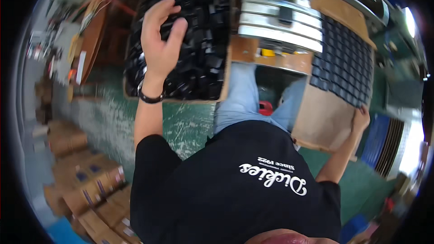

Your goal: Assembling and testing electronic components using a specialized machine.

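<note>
Green floor below; left hand (159, 36) apparently gripping black parts (199, 63).

Head camera looks steeply down, close overhead.

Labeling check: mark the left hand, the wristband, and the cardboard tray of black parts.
left hand (159, 40), head view, back of the hand
wristband (150, 98), head view, black band
cardboard tray (224, 74), head view, right wall

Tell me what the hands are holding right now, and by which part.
The right hand grips the cardboard tray of dark parts by its near edge. The left hand reaches into the box of black parts; whether it holds one cannot be told.
</note>
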Motion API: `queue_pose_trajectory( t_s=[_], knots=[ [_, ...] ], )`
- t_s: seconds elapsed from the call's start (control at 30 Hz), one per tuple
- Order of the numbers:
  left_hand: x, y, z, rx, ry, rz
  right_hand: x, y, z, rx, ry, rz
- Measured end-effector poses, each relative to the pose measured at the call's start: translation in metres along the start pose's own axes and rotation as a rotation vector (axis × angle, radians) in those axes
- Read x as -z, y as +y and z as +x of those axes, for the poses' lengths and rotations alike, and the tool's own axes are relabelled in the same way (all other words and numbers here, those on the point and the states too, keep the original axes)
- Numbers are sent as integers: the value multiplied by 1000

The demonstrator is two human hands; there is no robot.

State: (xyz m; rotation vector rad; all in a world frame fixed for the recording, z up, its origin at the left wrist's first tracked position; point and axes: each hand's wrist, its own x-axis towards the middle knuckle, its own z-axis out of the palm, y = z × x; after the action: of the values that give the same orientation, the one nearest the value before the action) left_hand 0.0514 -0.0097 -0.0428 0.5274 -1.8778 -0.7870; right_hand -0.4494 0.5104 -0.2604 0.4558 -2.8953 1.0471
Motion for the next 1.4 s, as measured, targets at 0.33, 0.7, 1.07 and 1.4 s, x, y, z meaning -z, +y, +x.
queue_pose_trajectory(
  t_s=[0.33, 0.7, 1.07, 1.4],
  knots=[
    [41, -48, -18, 99, -115, 565, 22, 7, 0, -251, 16, 243],
    [34, -46, 0, 389, -81, 509, 10, -197, -29, 170, -82, 370],
    [-24, -4, 11, 336, -89, -219, -33, -426, -40, 788, -581, 378],
    [-139, 33, 55, 194, -586, -353, -34, -357, -54, 589, -296, 867]
  ],
)
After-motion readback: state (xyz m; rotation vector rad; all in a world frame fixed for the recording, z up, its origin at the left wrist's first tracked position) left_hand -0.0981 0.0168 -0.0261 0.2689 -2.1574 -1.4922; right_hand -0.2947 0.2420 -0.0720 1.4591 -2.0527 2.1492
